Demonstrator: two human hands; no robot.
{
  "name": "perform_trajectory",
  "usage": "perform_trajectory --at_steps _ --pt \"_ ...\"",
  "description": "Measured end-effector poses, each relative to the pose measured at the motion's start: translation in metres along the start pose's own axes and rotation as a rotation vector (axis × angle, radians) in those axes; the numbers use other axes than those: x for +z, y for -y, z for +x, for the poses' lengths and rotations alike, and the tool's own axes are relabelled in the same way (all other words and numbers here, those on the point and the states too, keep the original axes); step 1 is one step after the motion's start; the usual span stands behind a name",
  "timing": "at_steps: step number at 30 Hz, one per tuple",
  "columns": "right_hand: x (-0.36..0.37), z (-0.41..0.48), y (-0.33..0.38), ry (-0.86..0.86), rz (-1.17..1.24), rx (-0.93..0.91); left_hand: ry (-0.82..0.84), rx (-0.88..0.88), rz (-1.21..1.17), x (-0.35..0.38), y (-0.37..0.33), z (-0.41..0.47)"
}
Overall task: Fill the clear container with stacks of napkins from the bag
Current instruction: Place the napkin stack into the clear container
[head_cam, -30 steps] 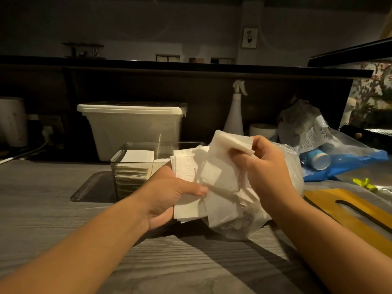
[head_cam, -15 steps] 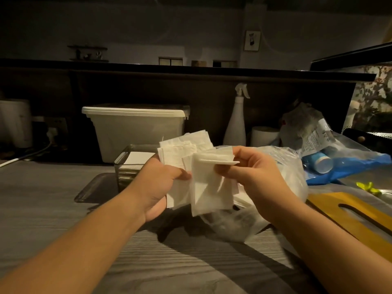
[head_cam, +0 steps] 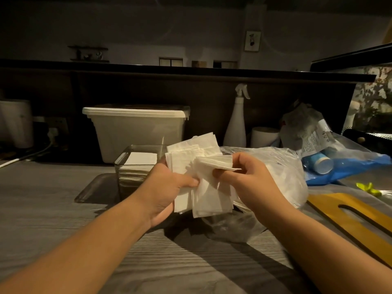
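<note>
I hold a loose bunch of white napkins (head_cam: 199,177) above the grey counter. My left hand (head_cam: 167,187) grips the bunch from the left, thumb across the front. From the right, my right hand (head_cam: 246,181) pinches a few napkins between thumb and fingers. Behind my left hand stands the clear container (head_cam: 135,164), with a stack of napkins inside it. The clear plastic bag (head_cam: 282,172) lies behind and under my right hand, crumpled, with white napkins showing through it.
A lidded white tub (head_cam: 137,130) stands behind the container, with a white spray bottle (head_cam: 235,124) and a paper roll (head_cam: 264,135) to its right. A blue bag (head_cam: 339,166) and a yellow wooden board (head_cam: 356,217) lie at the right. A dark tray (head_cam: 95,189) sits under the container.
Both hands have lifted the napkins clear of the bag and shifted them left toward the container. My right hand moved from the top of the bunch to pinching its right side.
</note>
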State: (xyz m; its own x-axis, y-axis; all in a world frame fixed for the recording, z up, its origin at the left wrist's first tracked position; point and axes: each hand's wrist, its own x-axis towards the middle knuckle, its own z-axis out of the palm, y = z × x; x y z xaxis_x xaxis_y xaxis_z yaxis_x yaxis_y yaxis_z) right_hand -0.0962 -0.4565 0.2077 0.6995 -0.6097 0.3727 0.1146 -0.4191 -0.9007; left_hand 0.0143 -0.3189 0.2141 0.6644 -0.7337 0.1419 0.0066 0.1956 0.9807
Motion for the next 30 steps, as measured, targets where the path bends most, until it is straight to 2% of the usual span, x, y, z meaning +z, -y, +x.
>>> perform_trajectory --at_steps 10,14,16,20,22,30 --pt "-0.004 0.003 0.005 -0.052 0.069 0.139 -0.067 -0.06 -0.134 -0.006 -0.001 0.005" --pt "-0.008 0.004 0.005 -0.042 0.108 0.137 -0.099 -0.049 -0.21 -0.009 -0.004 0.008" --pt "-0.011 0.002 0.007 0.01 0.11 0.105 -0.078 -0.048 -0.24 -0.012 -0.004 0.008" --pt "-0.011 -0.003 0.01 0.274 0.24 -0.034 0.015 -0.097 -0.29 -0.012 -0.003 0.008" --pt "-0.009 -0.004 0.01 0.329 0.278 -0.063 0.067 -0.128 -0.315 -0.01 -0.001 0.008" --pt "0.0 -0.005 0.005 0.2 0.233 -0.038 0.097 -0.067 -0.244 -0.001 0.005 0.002"
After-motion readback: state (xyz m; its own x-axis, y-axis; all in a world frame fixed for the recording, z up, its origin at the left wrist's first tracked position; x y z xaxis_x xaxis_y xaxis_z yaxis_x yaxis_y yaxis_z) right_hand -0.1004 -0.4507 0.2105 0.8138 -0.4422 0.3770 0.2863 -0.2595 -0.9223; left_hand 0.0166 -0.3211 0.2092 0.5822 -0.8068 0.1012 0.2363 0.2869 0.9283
